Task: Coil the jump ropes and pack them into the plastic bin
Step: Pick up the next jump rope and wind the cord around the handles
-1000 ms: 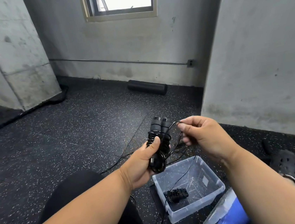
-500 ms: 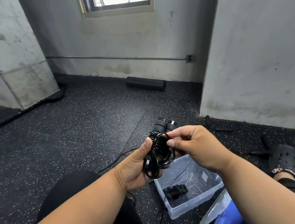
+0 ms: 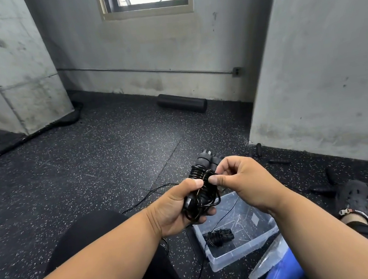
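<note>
Right hand now closed in against left hand. Left grip wraps jump rope bundle above plastic bin; right grip pinches cord. Keep last turns tight, tuck end.

A black jump rope, its thin cord wound in tight loops round two handles held side by side, points up and away above the bin. The clear plastic bin sits open on the floor, holding another coiled black rope.
</note>
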`<move>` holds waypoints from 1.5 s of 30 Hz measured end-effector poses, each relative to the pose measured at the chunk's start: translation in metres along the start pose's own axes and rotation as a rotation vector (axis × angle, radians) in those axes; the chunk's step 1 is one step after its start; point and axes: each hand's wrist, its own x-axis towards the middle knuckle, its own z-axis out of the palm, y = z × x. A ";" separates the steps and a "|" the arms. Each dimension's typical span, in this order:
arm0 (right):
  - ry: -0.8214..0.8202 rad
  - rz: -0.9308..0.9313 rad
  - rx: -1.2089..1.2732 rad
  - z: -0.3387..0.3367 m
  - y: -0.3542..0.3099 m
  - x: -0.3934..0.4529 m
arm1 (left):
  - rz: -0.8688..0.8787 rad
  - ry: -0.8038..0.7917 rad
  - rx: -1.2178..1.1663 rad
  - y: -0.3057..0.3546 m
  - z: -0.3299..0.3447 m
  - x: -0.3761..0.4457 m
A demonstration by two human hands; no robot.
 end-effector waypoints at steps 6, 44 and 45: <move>0.065 -0.006 0.021 0.003 -0.007 0.002 | -0.001 0.054 -0.010 0.004 0.002 0.000; -0.179 0.123 -0.202 -0.016 -0.013 0.004 | 0.003 0.057 0.136 -0.005 0.000 0.001; -0.196 0.136 -0.193 -0.018 -0.013 0.003 | 0.003 0.048 0.143 -0.005 0.001 0.000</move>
